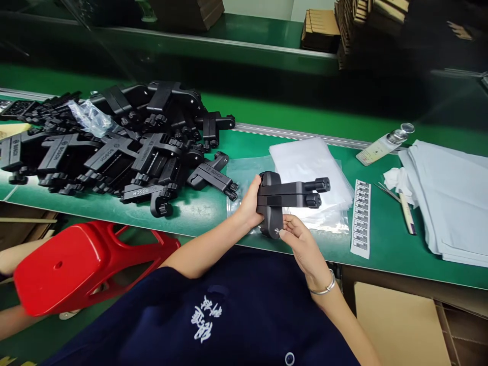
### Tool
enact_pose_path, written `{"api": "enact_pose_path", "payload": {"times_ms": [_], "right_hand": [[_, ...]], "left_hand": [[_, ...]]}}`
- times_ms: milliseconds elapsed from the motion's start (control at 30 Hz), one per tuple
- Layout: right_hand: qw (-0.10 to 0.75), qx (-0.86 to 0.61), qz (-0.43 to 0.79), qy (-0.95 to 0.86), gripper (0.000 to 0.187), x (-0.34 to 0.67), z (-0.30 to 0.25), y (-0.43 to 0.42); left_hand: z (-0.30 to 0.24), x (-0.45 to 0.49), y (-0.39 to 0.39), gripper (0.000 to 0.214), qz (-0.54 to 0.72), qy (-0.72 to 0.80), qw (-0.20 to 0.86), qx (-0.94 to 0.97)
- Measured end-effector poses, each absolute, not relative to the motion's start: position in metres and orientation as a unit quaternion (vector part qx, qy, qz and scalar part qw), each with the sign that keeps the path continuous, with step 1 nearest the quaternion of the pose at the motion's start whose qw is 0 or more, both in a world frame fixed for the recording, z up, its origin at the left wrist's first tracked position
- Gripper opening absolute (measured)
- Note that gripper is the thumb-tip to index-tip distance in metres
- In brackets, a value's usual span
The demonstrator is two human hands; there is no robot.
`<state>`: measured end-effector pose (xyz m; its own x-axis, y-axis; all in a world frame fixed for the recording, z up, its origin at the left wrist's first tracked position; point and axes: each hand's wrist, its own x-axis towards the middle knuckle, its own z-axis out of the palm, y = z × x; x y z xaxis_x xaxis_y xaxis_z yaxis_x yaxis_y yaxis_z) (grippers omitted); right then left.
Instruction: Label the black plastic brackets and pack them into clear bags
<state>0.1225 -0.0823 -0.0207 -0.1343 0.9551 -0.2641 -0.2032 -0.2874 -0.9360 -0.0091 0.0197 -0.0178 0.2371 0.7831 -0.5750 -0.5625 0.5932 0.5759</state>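
Note:
A black plastic bracket with paired knobs [282,195] is held above the bench's near edge, its knobs pointing right. My left hand [251,203] is wrapped round its left side, the thumb on top and the other fingers hidden behind. At the lower end of the bracket, my right hand [299,236] pinches by a small shiny round spot; whether that hand grips the bracket itself or a tiny part, I cannot tell. Beneath the bracket lie clear plastic bags [312,157]. A similar bracket marked BOSCH [213,175] rests to the left.
Many more black brackets [114,152] are piled on the left. To the right lie a barcode label strip [361,218], tweezers [388,192], a pen-like tool [407,213], a pump bottle [385,145] and white sheets [457,203]. A red stool [61,264] stands below, beside another person's limbs.

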Motion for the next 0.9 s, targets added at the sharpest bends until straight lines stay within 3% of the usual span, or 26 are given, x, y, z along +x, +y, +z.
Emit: {"api": "enact_pose_path", "payload": {"times_ms": [167,333,433,500,667,800,900], "right_hand": [[0.601,-0.483,0.542,-0.335,0.056,0.144,-0.016,-0.085],[0.636,-0.508,0.54,-0.212,0.037,0.158,-0.029,-0.079],[0.63,-0.498,0.56,-0.205,0.038,0.159,-0.041,-0.079],[0.602,-0.503,0.58,-0.221,0.04,0.157,-0.046,-0.083],[0.575,-0.51,0.597,-0.228,0.04,0.147,-0.051,-0.09],[0.6,-0.498,0.587,-0.216,0.037,0.146,-0.051,-0.092],[0.646,-0.483,0.547,-0.223,0.033,0.153,-0.047,-0.098]], "left_hand": [[-0.014,-0.007,0.009,0.057,0.454,0.439,0.734,0.25],[0.006,-0.011,-0.004,0.086,0.347,0.271,0.724,0.531],[0.012,-0.013,-0.006,0.097,0.278,0.243,0.702,0.609],[0.012,-0.012,-0.004,0.089,0.279,0.268,0.662,0.642],[0.012,-0.005,0.007,0.04,0.319,0.315,0.601,0.662],[0.019,-0.009,0.008,0.041,0.318,0.314,0.586,0.676],[0.023,-0.023,0.005,0.069,0.278,0.279,0.597,0.699]]}}
